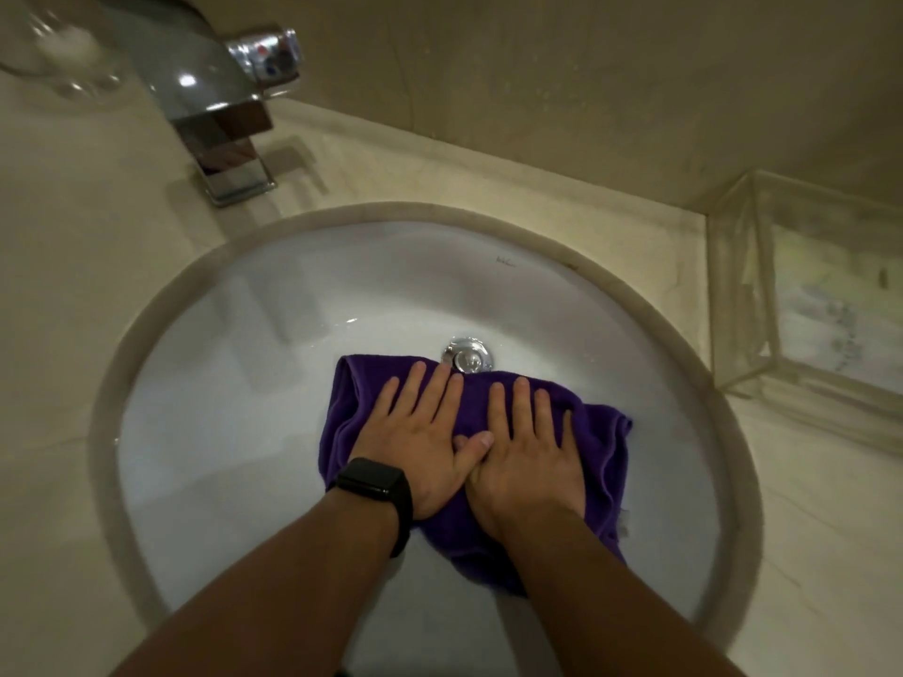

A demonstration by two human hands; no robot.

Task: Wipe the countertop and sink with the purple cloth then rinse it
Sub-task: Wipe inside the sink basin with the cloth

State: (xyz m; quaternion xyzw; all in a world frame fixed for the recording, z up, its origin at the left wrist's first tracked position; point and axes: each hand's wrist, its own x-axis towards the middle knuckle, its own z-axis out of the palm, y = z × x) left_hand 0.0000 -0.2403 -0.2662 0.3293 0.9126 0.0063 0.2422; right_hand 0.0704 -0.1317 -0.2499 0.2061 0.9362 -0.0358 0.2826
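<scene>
The purple cloth (603,447) lies crumpled in the bottom of the white round sink (234,412), just below the chrome drain (466,356). My left hand (422,439), with a black watch on its wrist, presses flat on the cloth's left half. My right hand (530,449) presses flat on the right half, fingers spread. The two thumbs overlap in the middle. The beige marble countertop (73,305) surrounds the basin.
A chrome faucet (215,105) stands at the back left of the basin, its spout reaching out over it. A clear glass dish (58,46) sits at the far left corner. A glass box (806,295) stands on the counter at the right. A beige wall rises behind.
</scene>
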